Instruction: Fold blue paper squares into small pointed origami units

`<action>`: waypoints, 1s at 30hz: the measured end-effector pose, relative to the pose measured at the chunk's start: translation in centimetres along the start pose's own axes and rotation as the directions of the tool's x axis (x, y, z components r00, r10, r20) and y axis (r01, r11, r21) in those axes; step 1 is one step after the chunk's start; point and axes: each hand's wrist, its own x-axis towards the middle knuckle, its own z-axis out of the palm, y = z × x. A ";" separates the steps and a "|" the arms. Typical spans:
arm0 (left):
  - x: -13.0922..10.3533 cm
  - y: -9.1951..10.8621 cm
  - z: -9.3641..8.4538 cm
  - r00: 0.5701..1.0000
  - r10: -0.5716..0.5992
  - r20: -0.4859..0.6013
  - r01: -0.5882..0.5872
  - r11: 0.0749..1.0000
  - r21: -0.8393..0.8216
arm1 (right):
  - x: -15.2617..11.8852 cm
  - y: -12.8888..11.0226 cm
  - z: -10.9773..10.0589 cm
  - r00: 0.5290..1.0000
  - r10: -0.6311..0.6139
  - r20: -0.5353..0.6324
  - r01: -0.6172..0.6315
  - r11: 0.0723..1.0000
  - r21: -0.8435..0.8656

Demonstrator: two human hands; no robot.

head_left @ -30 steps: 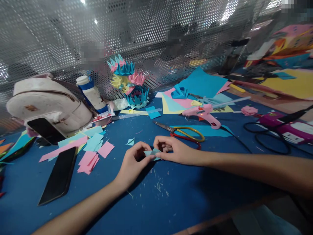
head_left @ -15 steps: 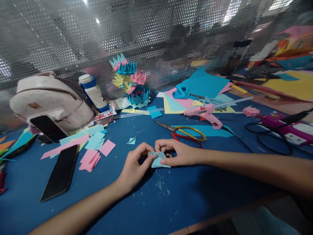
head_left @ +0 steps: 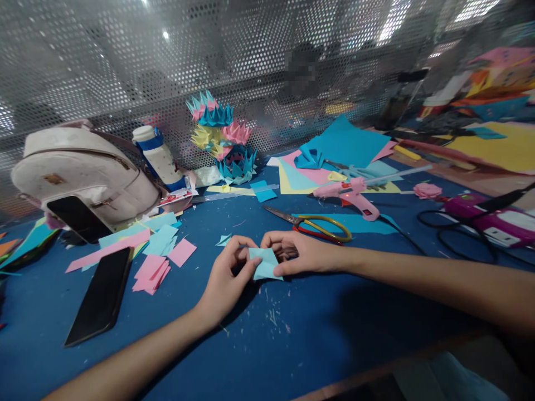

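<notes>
Paper [head_left: 264, 265], a small light blue piece with creases, is in our two hands above the blue table [head_left: 317, 340]. Our left hand [head_left: 228, 273] pinches its left side between thumb and fingers; our right hand [head_left: 303, 254] grasps it near the lower right corner (the fingertips behind it are hidden from us). Just beyond our left hand we see a folded scrap [head_left: 224, 240]. Scissors [head_left: 307, 223] lie beyond our right hand, their handles partly over a blue strip [head_left: 368, 224], with a pink glue gun [head_left: 349, 195] behind. To our left, pink squares [head_left: 151, 274] lie near a flat phone [head_left: 99, 296].
</notes>
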 end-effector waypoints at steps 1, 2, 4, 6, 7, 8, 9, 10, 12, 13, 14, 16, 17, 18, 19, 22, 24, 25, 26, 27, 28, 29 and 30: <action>0.0 0.0 0.0 1.000 -0.002 -0.004 0.002 1.000 -0.013 | 0.0 0.1 0.0 1.000 0.013 0.016 -0.014 1.000 0.019; -0.1 0.1 0.0 1.000 -0.002 -0.007 0.001 1.000 -0.023 | 0.1 0.1 0.0 0.999 0.026 0.032 -0.026 0.999 0.026; -0.1 0.2 0.0 1.000 -0.002 -0.006 0.002 0.999 -0.038 | 0.1 0.2 0.0 0.998 0.040 0.042 -0.040 0.999 0.017; -0.1 0.3 0.1 1.000 -0.010 0.004 0.010 0.999 -0.052 | 0.1 0.2 0.1 0.999 0.032 0.021 -0.032 0.999 -0.001; -0.1 0.3 0.1 1.000 -0.017 0.014 0.017 0.998 -0.058 | 0.1 0.2 0.2 1.000 0.022 0.002 -0.022 1.000 -0.007; 0.0 0.2 0.1 0.999 -0.024 0.026 0.026 0.998 -0.063 | 0.1 0.1 0.3 1.000 0.011 -0.019 -0.011 1.000 -0.006; 0.0 0.2 0.1 0.999 -0.031 0.037 0.034 0.997 -0.065 | 0.1 0.1 0.3 0.999 0.005 -0.035 -0.005 1.000 -0.003; 0.1 0.1 0.1 0.998 -0.037 0.047 0.040 0.997 -0.063 | 0.1 0.1 0.4 0.999 0.003 -0.043 -0.003 1.000 0.003; 0.2 -0.2 0.0 0.998 -0.038 0.054 0.041 0.998 -0.052 | 0.1 0.1 0.4 0.999 0.006 -0.044 -0.006 1.000 0.007; 0.3 -0.3 0.0 0.998 -0.034 0.049 0.036 0.998 -0.043 | 0.1 0.1 0.4 0.999 0.004 -0.042 -0.004 1.000 0.001; 0.3 -0.5 -0.1 0.999 -0.026 0.040 0.027 0.999 -0.030 | 0.1 0.2 0.3 0.999 -0.004 -0.044 0.003 1.000 -0.009; 0.5 -0.7 -0.3 1.000 0.004 0.005 -0.004 1.000 0.008 | 0.1 0.5 0.3 0.997 -0.030 -0.065 0.028 0.999 -0.031; 0.5 -0.7 -0.4 1.000 0.026 -0.017 -0.026 0.999 0.034 | 0.1 0.6 0.3 0.996 -0.042 -0.080 0.039 0.998 -0.042; 0.6 -0.8 -0.6 0.998 0.055 -0.041 -0.052 0.996 0.066 | 0.1 0.7 0.3 0.994 -0.051 -0.095 0.046 0.997 -0.054; 0.6 -0.8 -0.9 0.994 0.089 -0.066 -0.082 0.991 0.102 | 0.0 0.9 0.3 0.992 -0.053 -0.112 0.046 0.997 -0.069; 0.4 -0.6 -1.7 0.967 0.230 -0.111 -0.200 0.952 0.230 | -0.1 1.0 0.6 0.990 -0.033 -0.138 0.017 0.994 -0.111; 0.3 -0.3 -2.1 0.936 0.341 -0.085 -0.300 0.901 0.314 | -0.1 1.0 0.8 0.988 -0.032 -0.148 0.017 0.995 -0.103; 0.2 -0.2 -2.3 0.919 0.391 -0.057 -0.349 0.870 0.349 | -0.1 0.9 0.9 0.986 -0.044 -0.164 0.030 0.996 -0.087; 0.1 -0.1 -2.4 0.900 0.434 -0.024 -0.394 0.838 0.378 | -0.1 0.9 1.0 0.980 -0.060 -0.188 0.046 0.996 -0.074; 0.0 -0.1 -2.5 0.882 0.471 0.011 -0.435 0.805 0.403 | -0.1 0.9 1.0 0.973 -0.076 -0.216 0.063 0.996 -0.069; -0.1 0.0 -2.5 0.864 0.501 0.047 -0.471 0.773 0.425 | -0.1 1.0 1.1 0.968 -0.088 -0.234 0.072 0.995 -0.075; -0.2 0.0 -2.6 0.846 0.528 0.082 -0.505 0.741 0.443 | -0.1 1.0 1.1 0.968 -0.092 -0.233 0.073 0.993 -0.090; -0.3 0.0 -2.6 0.827 0.549 0.119 -0.537 0.710 0.455 | -0.2 1.1 1.0 0.972 -0.093 -0.215 0.069 0.991 -0.113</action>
